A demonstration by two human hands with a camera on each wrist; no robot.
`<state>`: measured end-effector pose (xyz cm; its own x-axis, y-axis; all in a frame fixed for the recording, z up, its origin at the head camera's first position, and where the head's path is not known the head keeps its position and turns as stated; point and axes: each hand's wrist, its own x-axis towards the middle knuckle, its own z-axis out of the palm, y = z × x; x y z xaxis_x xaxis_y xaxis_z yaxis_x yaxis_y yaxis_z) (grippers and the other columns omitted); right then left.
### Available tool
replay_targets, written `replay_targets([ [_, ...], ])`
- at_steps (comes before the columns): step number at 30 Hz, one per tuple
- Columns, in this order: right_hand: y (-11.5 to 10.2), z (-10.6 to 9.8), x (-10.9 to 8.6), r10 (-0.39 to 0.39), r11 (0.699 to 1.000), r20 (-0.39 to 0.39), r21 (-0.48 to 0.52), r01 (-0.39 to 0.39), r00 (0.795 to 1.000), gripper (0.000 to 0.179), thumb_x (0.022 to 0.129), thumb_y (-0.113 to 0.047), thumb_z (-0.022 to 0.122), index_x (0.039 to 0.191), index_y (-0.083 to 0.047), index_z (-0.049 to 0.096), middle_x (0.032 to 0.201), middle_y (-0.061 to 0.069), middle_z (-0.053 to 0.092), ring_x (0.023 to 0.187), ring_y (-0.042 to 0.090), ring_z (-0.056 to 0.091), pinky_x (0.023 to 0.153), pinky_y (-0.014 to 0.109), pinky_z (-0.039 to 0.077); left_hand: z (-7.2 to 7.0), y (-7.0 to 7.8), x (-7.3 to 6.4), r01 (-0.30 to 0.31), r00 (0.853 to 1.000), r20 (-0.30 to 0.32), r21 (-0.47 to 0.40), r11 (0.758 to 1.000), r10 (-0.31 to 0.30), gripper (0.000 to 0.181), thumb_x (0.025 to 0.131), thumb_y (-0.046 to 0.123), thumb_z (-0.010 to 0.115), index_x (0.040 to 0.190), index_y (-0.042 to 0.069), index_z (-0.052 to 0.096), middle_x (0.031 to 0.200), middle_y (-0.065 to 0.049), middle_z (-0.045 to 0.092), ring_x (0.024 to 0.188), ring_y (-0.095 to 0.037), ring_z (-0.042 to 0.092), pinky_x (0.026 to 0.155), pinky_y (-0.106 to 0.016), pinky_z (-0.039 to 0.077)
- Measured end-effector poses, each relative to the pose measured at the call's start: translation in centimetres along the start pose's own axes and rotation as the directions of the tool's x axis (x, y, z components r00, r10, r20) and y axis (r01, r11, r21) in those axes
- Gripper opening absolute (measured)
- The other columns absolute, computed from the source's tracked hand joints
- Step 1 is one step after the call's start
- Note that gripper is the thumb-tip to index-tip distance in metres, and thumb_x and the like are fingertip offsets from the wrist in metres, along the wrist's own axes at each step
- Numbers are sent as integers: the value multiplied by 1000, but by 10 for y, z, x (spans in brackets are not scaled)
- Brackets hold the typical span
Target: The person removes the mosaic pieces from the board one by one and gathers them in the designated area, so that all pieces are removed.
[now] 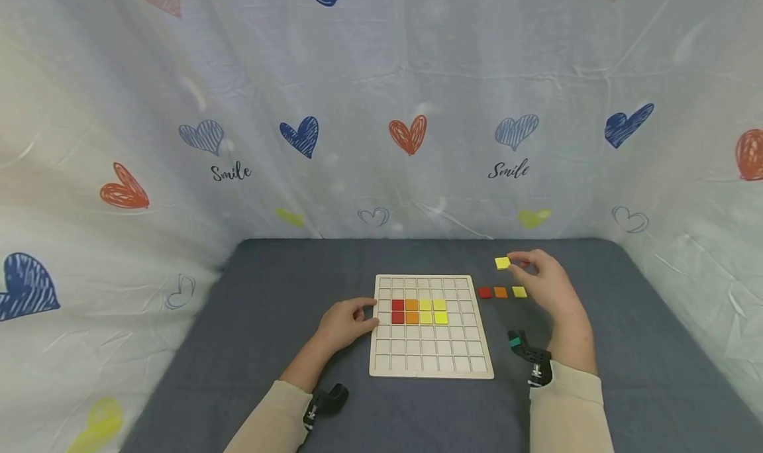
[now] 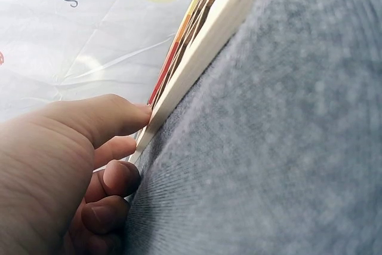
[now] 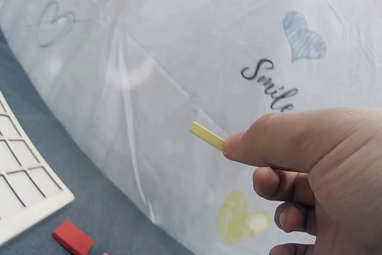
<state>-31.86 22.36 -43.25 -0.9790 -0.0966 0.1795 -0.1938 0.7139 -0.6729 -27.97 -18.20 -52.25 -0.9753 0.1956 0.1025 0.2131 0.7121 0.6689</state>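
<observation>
My right hand (image 1: 545, 284) pinches a thin square yellow tile (image 1: 503, 263) between thumb and fingertips, above the far right of the table. The right wrist view shows this yellow tile (image 3: 207, 137) edge-on, jutting past the thumb. My left hand (image 1: 342, 324) touches the left edge of a pale wooden grid board (image 1: 429, 375), thumb and forefinger apart along the rim. Two rows of tiles lie on the board: red tiles (image 1: 397, 311), orange tiles (image 1: 412, 311), then yellow tiles (image 1: 432, 311). Below my right hand lie a red tile (image 1: 484, 293), an orange tile (image 1: 500, 293) and another yellow tile (image 1: 519, 292).
A dark grey cloth (image 1: 286, 274) covers the table. Behind and around it hangs a white curtain (image 1: 357, 75) printed with hearts and "Smile". Each wrist wears a black camera mount, one on the left (image 1: 328, 400) and one on the right (image 1: 533, 357).
</observation>
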Motion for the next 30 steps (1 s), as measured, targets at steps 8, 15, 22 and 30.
replay_targets([
  [8, 27, -6, -5, 99, 995, -25, -25, -100, 995, 39, 106, -23, 57, 137, 2, 61, 114, 17, 52, 90, 30, 45, 69, 42, 38, 0, 0, 0, 0, 1000, 1, 4, 1000, 0, 40, 94, 30, 77, 131, 16, 72, 58, 8, 47, 48, -8, 37, 51, -28, 31],
  [15, 53, -7, -10, 199, 977, 0, -74, -198, 980, 42, 107, -23, 55, 137, 7, 58, 119, 26, 50, 98, 39, 49, 74, 50, 42, 0, 1, 0, 6, 1000, 1, 2, 1000, -6, 40, 94, 30, 77, 131, 16, 72, 58, 8, 46, 47, -8, 37, 50, -28, 30],
  [22, 75, 1, -9, 272, 960, 4, -78, -271, 962, 43, 107, -22, 55, 138, 7, 56, 126, 31, 49, 107, 45, 50, 85, 60, 43, -1, 1, 0, 10, 1000, 0, 2, 1000, -10, 40, 94, 31, 77, 131, 17, 72, 58, 7, 47, 48, -9, 37, 51, -28, 31],
  [30, 95, 10, -8, 310, 947, -13, -90, -310, 951, 39, 105, -19, 56, 133, 8, 61, 113, 26, 54, 99, 39, 49, 83, 55, 41, 0, 0, 1, 9, 1000, -2, 5, 1000, -9, 40, 94, 31, 77, 131, 17, 72, 59, 7, 47, 48, -9, 38, 52, -29, 31],
])
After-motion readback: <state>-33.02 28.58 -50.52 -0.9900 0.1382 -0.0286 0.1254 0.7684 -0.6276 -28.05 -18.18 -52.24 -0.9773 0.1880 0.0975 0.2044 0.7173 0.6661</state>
